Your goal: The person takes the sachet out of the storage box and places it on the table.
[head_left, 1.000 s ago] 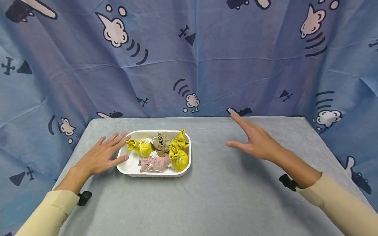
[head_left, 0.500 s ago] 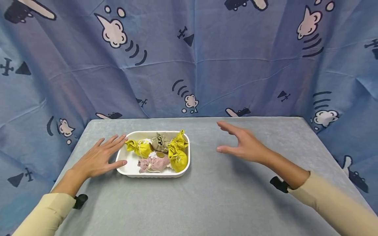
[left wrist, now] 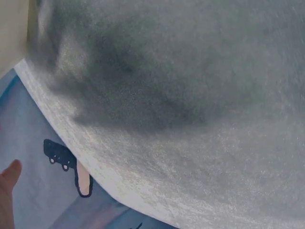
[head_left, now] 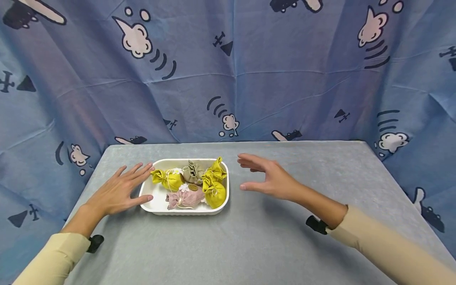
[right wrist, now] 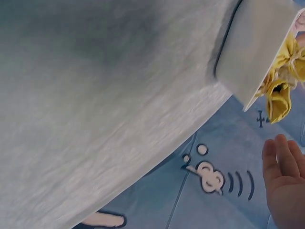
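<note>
A white oval-cornered tray [head_left: 156,205] holds several small drawstring pouches. At its left lies a yellow pouch [head_left: 172,181], with a grey-green pouch [head_left: 193,172] behind the middle and a pink pouch [head_left: 187,197] in front. Two more yellow pouches [head_left: 215,194] fill the right end. My left hand [head_left: 119,192] is spread at the tray's left end, fingertips by the rim; whether they touch it I cannot tell. To the right of the tray my right hand [head_left: 272,180] hovers apart from it, thumb and fingers separated, holding nothing. The right wrist view shows the tray wall [right wrist: 257,47] near that hand's fingers.
The tray stands on a grey cloth-covered table [head_left: 228,245]. Behind the table's back edge hangs a blue patterned curtain [head_left: 285,87], which also runs along both sides. A black wrist camera [head_left: 317,225] sits below the right wrist.
My right hand has moved left toward the tray, its fingers coming closer together. The left hand and the pouches stay nearly in place; the head view shifts slightly.
</note>
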Tool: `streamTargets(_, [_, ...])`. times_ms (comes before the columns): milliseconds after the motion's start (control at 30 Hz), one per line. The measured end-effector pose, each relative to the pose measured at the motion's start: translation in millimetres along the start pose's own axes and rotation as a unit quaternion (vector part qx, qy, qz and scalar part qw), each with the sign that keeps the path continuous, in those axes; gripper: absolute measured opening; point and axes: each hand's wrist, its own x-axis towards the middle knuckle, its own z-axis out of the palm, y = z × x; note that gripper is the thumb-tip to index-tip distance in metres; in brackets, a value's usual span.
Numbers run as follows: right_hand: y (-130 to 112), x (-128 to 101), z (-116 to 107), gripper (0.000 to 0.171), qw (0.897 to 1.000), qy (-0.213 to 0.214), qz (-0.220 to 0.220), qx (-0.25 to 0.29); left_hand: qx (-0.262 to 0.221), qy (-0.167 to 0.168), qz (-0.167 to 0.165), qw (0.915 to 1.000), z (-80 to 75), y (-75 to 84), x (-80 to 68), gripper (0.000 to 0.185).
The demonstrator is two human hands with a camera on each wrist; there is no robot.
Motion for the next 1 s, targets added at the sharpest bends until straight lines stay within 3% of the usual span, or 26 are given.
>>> streamTargets(533, [-13.1,21.9,37.6,0.078,0.999,-0.034,-0.014,0.041,-0.002,-0.003,-0.004,1.0,0.9,0.3,0.2,0.086])
streamTargets(700, [-16.5,30.0,48.2,0.077,0.998,-0.044,-0.025,0.04,0.0,-0.004,-0.006,1.0,1.1,0.4,-0.1,0.086])
streamTargets(1000, [-21.9,37.8,59.3,0.079,0.998,-0.055,-0.008,0.022,0.004,-0.004,-0.011,0.9999,1.0,0.9,-0.3,0.087])
